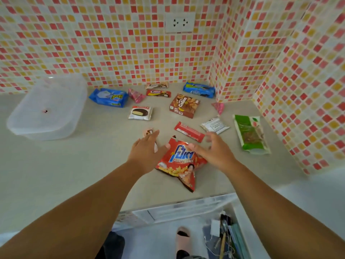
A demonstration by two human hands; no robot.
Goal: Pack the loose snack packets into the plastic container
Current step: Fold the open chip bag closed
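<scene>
A red potato snack bag point(179, 163) lies on the counter near the front edge. My left hand point(144, 151) hovers at its left side with fingers spread, the thumb at the bag's top edge. My right hand point(214, 149) is at its right side, fingers loosely spread and blurred, thumb touching the bag's top. Neither hand grips it. The clear plastic container point(47, 107) stands at the far left with its lid on. Several loose packets lie beyond: a red bar point(189, 131), a brown Collon box point(184, 105), a chocolate pie packet point(140, 113), and a green packet point(250, 134).
Two blue biscuit packs point(109, 97) point(199, 90), two small bars point(158, 93), pink triangular sweets point(136, 95) and a white sachet point(214, 125) sit near the tiled wall. A small wrapper point(148, 132) peeks past my left fingers. The tiled wall juts out at right. A drawer stands below the counter edge.
</scene>
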